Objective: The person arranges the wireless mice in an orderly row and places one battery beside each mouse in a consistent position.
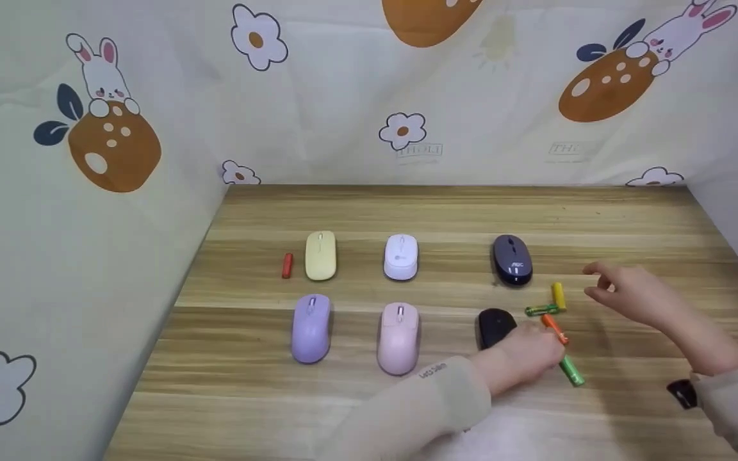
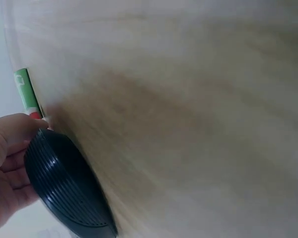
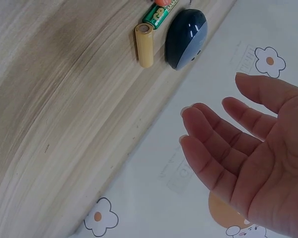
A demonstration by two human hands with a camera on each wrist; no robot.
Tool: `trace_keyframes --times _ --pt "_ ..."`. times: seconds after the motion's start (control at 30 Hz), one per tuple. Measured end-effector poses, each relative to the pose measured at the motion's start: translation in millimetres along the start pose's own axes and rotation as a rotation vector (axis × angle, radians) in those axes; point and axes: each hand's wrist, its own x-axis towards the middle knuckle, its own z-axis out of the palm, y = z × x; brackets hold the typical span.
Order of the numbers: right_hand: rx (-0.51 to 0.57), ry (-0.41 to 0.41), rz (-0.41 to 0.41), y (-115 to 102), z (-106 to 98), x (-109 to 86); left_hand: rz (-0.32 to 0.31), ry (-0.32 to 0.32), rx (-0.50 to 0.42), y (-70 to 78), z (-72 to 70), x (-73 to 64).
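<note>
My left hand (image 1: 531, 351) is low over the table beside a black mouse (image 1: 496, 325), pinching the end of a green battery (image 1: 572, 371). The left wrist view shows the thumb across that battery (image 2: 25, 91), the other fingers partly behind the mouse's ribbed side (image 2: 64, 183). Just above the knuckles lies an orange battery (image 1: 555, 328). Behind it are a second green battery (image 1: 541, 310) and a yellow battery (image 1: 558, 296), end to side. My right hand (image 1: 631, 293) hovers right of the batteries, palm bare and fingers loosely bent (image 3: 213, 148).
A dark glossy mouse (image 1: 512, 260) sits behind the batteries. Farther left are white (image 1: 401, 257), yellow (image 1: 321, 255), pink (image 1: 398, 338) and purple (image 1: 311, 328) mice. A red battery (image 1: 287, 266) lies beside the yellow mouse. Printed cloth (image 1: 330, 128) walls the wooden table (image 1: 234, 397).
</note>
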Motion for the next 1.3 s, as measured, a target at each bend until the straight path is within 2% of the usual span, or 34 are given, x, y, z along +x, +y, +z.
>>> trace_keyframes --times 0.1,0.17,0.23,0.3,0.33,0.4,0.5,0.57,0.67,0.8,0.9,1.0,1.13,1.3 --pt "0.002 0.009 0.001 0.5 0.2 -0.4 0.022 0.056 -0.06 -5.9 -8.7 -6.5" --pt "0.006 0.007 0.009 0.4 0.1 -0.5 0.006 0.092 -0.107 -12.9 -17.6 -11.5" --pt "0.012 -0.001 0.02 0.7 0.0 -0.8 -0.043 0.129 -0.191 -23.7 -27.4 -18.6" --pt "0.016 -0.009 0.026 1.4 -0.4 -1.3 -0.11 0.184 -0.312 -40.8 -34.5 -27.5" --pt "0.018 -0.013 0.029 1.8 -0.5 -1.5 -0.154 0.212 -0.385 -51.0 -37.2 -32.8" --pt "0.016 -0.014 0.031 3.1 -0.8 -2.4 -0.262 0.238 -0.594 -74.0 -41.0 -44.7" --pt "0.015 -0.016 0.033 4.6 -1.9 -3.6 -0.455 0.275 -0.857 -112.5 -41.0 -64.3" --pt "0.011 -0.013 0.032 5.2 -2.5 -4.3 -0.59 0.296 -0.978 -137.8 -37.0 -77.4" --pt "0.014 -0.013 0.033 5.4 -3.2 -4.8 -0.781 0.317 -1.101 -172.6 -25.1 -95.7" --pt "0.026 -0.018 0.038 5.0 -3.8 -5.2 -1.006 0.321 -1.26 -205.3 -2.7 -114.5" --pt "0.027 -0.021 0.042 5.4 -4.1 -5.4 -1.099 0.316 -1.303 -216.9 15.1 -124.6" --pt "0.027 -0.017 0.037 5.5 -4.2 -4.9 -1.144 0.304 -1.288 -221.5 30.3 -132.2" --pt "0.021 -0.009 0.029 5.7 -3.9 -3.6 -1.182 0.304 -1.254 -223.8 44.1 -138.1" --pt "0.016 -0.002 0.033 6.7 -3.1 -3.5 -1.208 0.3 -1.256 -225.3 52.5 -139.5"
